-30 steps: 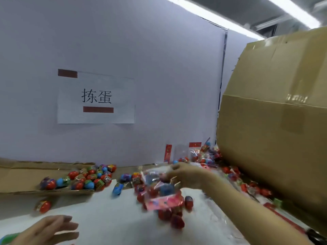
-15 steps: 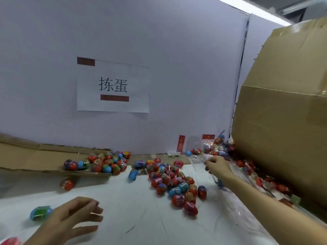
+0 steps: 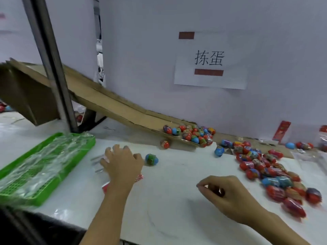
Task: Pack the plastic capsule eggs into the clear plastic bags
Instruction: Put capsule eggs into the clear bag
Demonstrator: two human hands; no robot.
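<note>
Several red and blue capsule eggs [image 3: 265,171] lie in a loose pile on the white table at the right. More eggs [image 3: 192,134] sit at the low end of a cardboard ramp [image 3: 115,105]. A single blue-green egg [image 3: 151,159] lies just right of my left hand [image 3: 122,165]. That hand rests with spread fingers on a clear plastic bag [image 3: 99,164], whose red label peeks out from under the palm. My right hand [image 3: 228,193] hovers over the table centre, fingers curled, thumb and forefinger close together, with nothing visible in it.
A green tray [image 3: 19,197] with crumpled clear bags stands at the left, beside a dark metal post [image 3: 53,68]. More clear bags [image 3: 315,156] lie at the far right. A paper sign [image 3: 210,61] hangs on the grey back wall. The table's front edge runs below my forearms.
The view has swung left, off the big box. My right hand left the bags at the right and came to the table centre. My left hand reached forward onto a clear bag.
</note>
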